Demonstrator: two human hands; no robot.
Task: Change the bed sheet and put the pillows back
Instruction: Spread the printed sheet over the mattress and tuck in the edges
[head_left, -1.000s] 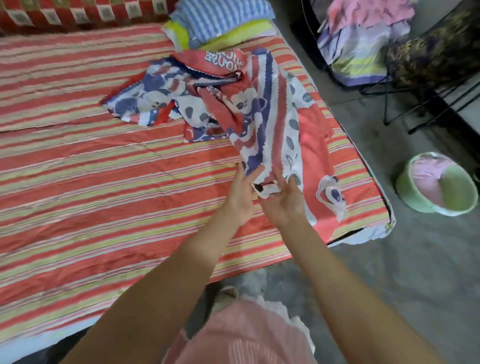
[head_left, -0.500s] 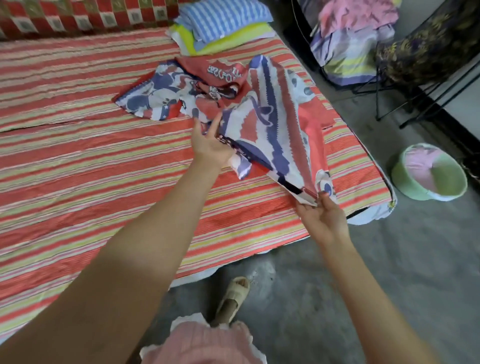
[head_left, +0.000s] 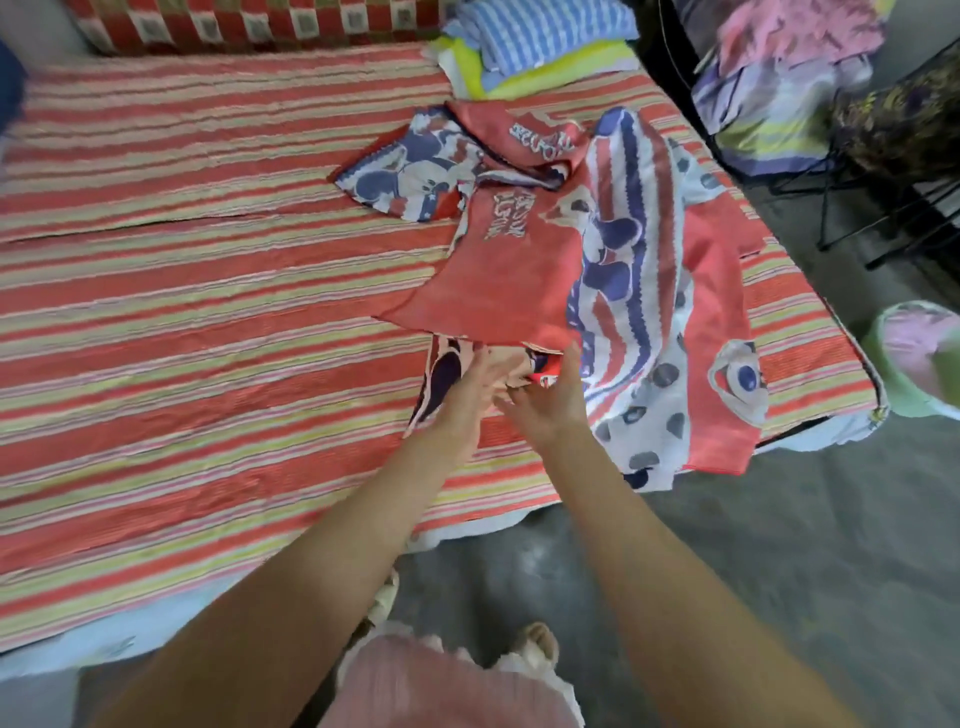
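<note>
A crumpled patterned sheet (head_left: 613, 249), red, white and blue with cartoon prints, lies on the right half of the bed (head_left: 208, 322), which is covered by a red and yellow striped sheet. Its right part hangs over the bed's near corner. My left hand (head_left: 467, 395) rests with straight fingers on a fold of the patterned sheet at its near edge. My right hand (head_left: 553, 402) is right beside it, touching it, and pinches the red edge of the same sheet between thumb and fingers. Stacked pillows (head_left: 540, 47), blue striped over yellow, sit at the bed's far right corner.
A checked red bolster (head_left: 249, 26) runs along the head of the bed. On the grey floor to the right stands a green tub (head_left: 914, 364) with pink cloth. A dark rack with piled laundry (head_left: 789, 83) stands behind it. My sandalled feet are below.
My hands were spread apart, left lifted over the sheet and right at the bed's edge. They have come back together at the sheet's near edge, and a red panel now lies spread flat.
</note>
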